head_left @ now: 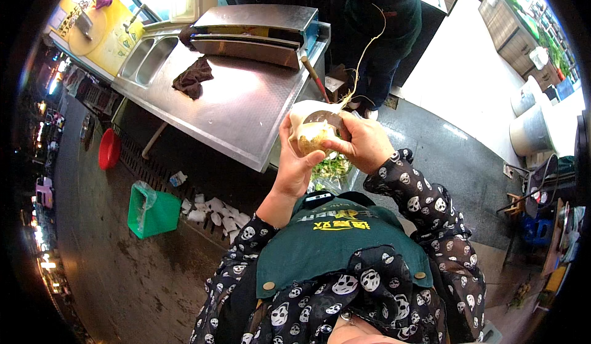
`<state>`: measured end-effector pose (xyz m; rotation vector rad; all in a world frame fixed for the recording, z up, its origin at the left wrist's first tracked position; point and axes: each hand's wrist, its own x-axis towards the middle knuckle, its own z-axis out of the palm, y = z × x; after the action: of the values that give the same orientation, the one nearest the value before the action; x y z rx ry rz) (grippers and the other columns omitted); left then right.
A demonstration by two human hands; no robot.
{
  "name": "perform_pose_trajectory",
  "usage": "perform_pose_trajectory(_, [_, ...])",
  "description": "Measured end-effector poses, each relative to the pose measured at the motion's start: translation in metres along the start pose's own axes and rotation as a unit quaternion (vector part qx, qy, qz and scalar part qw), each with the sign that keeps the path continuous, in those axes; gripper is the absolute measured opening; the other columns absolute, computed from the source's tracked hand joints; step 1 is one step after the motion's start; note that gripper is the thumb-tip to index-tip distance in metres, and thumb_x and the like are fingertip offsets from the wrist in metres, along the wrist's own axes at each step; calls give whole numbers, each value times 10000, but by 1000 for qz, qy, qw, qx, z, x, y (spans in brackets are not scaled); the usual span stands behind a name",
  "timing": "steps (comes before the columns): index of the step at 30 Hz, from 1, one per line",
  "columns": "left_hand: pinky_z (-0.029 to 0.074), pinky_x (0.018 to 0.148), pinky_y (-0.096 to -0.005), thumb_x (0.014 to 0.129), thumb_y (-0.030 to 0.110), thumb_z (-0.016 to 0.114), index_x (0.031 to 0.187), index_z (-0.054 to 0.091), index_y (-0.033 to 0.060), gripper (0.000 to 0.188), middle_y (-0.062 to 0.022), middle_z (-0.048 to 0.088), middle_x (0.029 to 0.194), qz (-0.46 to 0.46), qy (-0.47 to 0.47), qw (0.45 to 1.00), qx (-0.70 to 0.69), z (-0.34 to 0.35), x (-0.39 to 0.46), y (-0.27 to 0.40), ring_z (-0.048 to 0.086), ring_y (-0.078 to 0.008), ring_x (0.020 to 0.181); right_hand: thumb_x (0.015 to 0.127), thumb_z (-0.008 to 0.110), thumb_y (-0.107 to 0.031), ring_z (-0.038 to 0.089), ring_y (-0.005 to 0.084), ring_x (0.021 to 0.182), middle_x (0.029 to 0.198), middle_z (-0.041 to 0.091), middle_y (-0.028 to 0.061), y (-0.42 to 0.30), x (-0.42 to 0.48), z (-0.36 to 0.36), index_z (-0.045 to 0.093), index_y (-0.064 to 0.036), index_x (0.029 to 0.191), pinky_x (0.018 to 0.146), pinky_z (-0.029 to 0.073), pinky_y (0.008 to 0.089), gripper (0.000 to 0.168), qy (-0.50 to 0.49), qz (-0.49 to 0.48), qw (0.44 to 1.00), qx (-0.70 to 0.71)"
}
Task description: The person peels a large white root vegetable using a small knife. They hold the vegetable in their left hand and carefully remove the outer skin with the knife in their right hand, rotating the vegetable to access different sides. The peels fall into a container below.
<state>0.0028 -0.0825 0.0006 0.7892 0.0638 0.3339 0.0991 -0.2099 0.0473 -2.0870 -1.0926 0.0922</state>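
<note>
A pale round root vegetable, perhaps a turnip point(315, 142), rests in my left hand point(294, 166), whose fingers and thumb hold it from the left and below. The vegetable's underside is rough and yellowish. In my right hand point(367, 142) is a knife with a dark metal blade point(317, 117) that lies across the vegetable; my fingers hide its handle. My right thumb presses on the vegetable's lower right side. A long thin root point(364, 51) trails up from the far side. Below my hands, leafy trimmings point(332, 167) lie in a clear plastic bag.
A stainless steel counter point(240, 108) with a double sink point(150, 58) and a dark cloth point(194, 77) stands ahead left. A person point(383, 44) stands just beyond my hands. On the floor are a green bin point(154, 210), a red basin point(109, 149) and several white chunks point(217, 210).
</note>
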Motion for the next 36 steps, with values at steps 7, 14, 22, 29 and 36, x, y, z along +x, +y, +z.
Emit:
perform_pose_trajectory(7, [383, 977, -342, 653, 88, 795, 1372, 123, 132, 986, -97, 385, 1279, -4, 8, 1000, 11, -9, 0, -7, 428, -226, 1177, 829, 490, -580, 602, 368, 653, 656, 592, 194, 6, -1, 4, 582, -3, 742, 596, 469, 418, 591, -100, 64, 992, 29])
perform_pose_trajectory(14, [392, 974, -339, 646, 90, 802, 1359, 139, 134, 974, -90, 390, 1268, 4, 16, 999, 36, -9, 3, -6, 432, -218, 1171, 814, 496, -600, 612, 359, 681, 693, 605, 203, -1, 1, 0, 587, 3, 801, 608, 476, 418, 610, -96, 57, 993, 37])
perform_pose_trajectory(22, [409, 962, -333, 623, 72, 811, 1358, 149, 136, 991, -84, 374, 1279, 7, 16, 998, 52, -5, 3, -5, 429, -216, 1173, 791, 508, -624, 612, 364, 675, 695, 606, 206, 6, 1, -2, 589, 2, 811, 605, 480, 413, 632, -93, 50, 994, -15])
perform_pose_trajectory(29, [411, 964, -339, 639, 38, 791, 1363, 144, 135, 976, -86, 356, 1281, 4, 16, 998, 60, -9, 5, -8, 428, -224, 1175, 862, 466, -544, 603, 365, 646, 644, 580, 207, 9, -3, 3, 578, -1, 705, 578, 461, 425, 576, -107, 57, 989, 79])
perform_pose_trajectory(36, [419, 959, -337, 643, 41, 791, 1359, 135, 121, 975, -90, 358, 1268, -5, 52, 995, 84, -8, 5, -11, 435, -223, 1167, 886, 510, -426, 561, 347, 561, 607, 548, 178, 15, -8, 13, 583, 3, 796, 511, 431, 376, 444, -65, 27, 994, 86])
